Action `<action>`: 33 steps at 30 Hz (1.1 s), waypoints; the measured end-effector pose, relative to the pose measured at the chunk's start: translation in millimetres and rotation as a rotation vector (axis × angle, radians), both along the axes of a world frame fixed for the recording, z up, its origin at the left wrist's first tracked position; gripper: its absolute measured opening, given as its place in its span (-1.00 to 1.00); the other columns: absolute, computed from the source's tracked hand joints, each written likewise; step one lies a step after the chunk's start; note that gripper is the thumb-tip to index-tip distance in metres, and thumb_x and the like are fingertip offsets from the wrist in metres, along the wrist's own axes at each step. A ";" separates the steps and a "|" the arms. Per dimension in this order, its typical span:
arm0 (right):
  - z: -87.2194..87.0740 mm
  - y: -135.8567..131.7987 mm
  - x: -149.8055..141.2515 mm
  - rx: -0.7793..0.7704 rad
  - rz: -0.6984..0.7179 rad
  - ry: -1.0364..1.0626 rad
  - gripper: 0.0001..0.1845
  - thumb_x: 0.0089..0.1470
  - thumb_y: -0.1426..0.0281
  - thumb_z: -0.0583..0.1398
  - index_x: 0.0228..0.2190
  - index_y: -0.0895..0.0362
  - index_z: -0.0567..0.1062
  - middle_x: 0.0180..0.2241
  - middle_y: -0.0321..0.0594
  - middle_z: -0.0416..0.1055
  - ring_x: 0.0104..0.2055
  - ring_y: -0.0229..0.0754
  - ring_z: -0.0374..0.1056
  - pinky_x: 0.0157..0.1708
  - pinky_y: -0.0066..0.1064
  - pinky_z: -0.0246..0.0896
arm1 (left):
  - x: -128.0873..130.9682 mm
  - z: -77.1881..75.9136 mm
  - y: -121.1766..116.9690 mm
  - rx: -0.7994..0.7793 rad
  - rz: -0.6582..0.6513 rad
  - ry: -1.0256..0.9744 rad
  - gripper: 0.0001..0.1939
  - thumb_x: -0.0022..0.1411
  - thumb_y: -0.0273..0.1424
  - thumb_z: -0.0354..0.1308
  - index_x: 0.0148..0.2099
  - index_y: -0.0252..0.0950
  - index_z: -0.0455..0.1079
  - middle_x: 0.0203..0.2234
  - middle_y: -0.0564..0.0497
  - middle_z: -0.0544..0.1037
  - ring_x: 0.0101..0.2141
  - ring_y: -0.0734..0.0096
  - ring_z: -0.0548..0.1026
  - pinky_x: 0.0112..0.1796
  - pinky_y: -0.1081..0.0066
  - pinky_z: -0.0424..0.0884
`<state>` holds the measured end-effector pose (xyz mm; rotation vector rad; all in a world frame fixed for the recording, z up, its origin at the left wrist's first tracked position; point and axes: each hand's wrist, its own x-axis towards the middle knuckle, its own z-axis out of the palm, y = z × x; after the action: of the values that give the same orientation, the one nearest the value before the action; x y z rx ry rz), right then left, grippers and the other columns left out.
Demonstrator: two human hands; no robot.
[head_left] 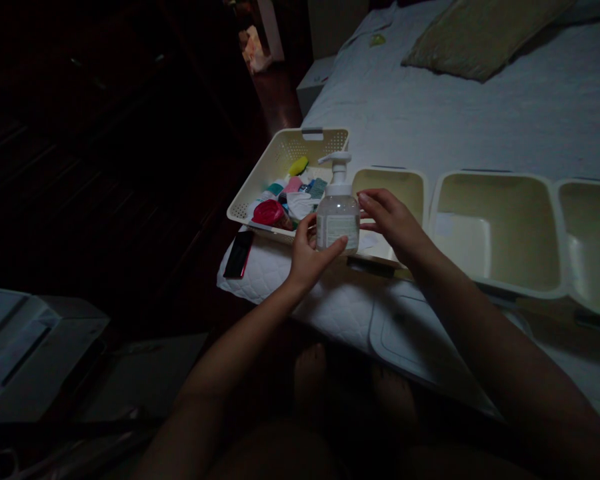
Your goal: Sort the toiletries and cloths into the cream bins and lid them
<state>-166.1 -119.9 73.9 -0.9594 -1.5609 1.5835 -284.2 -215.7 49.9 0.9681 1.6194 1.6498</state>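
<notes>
A clear pump bottle (338, 217) with a white pump head and a printed label is upright in my left hand (314, 250), the thumb across its lower front. My right hand (384, 217) is just to the right of the bottle, fingers apart and their tips close to its side; I cannot tell whether they touch it. Behind and left of the bottle, a cream perforated basket (260, 175) holds mixed small items, among them a yellow object (299, 165), a red-pink round one (269, 213) and a white cloth-like piece (300, 204).
Cream bins (500, 290) stand in a row on the bed, to the right of the basket. A phone-like dark slab (239, 255) lies at the mattress corner. A flat pale lid (405, 333) rests in front of the bins. A cushion (485, 40) lies farther back.
</notes>
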 end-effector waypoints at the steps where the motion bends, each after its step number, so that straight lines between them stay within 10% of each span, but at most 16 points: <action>1: 0.9 2.1 1.8 -0.018 0.007 0.011 -0.56 -0.11 0.01 0.19 -0.29 0.06 0.38 -0.27 -0.25 0.38 -0.22 -0.21 0.33 -0.25 -0.30 0.30 | -0.2 0.3 0.5 -0.002 -0.009 -0.076 -0.37 -0.18 -0.29 0.34 -0.03 -0.24 0.24 -0.06 -0.09 0.38 -0.05 0.24 0.39 -0.06 0.28 0.31; 11: -9.4 11.1 13.0 -0.213 0.270 0.094 -0.54 -0.13 0.03 0.23 -0.28 0.12 0.48 -0.23 -0.17 0.44 -0.16 -0.16 0.34 -0.10 -0.26 0.22 | -3.0 4.7 -2.9 -0.030 -0.192 -0.620 -0.56 -0.10 -0.25 0.20 -0.13 -0.30 0.35 -0.28 0.01 0.49 -0.23 0.33 0.45 -0.23 0.40 0.34; 33: -12.6 8.0 9.5 -0.094 0.110 0.072 -0.59 -0.32 0.16 0.35 -0.39 0.15 0.51 -0.37 -0.22 0.47 -0.30 -0.17 0.37 -0.23 -0.29 0.27 | -9.5 -3.6 3.6 -0.122 -0.249 -0.537 -0.61 -0.07 -0.19 0.21 -0.19 -0.29 0.37 -0.25 0.00 0.48 -0.15 0.30 0.43 -0.19 0.39 0.31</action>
<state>-156.6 -111.9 61.3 -0.8694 -1.5242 1.7613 -293.7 -212.1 46.3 0.5690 1.1695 1.4587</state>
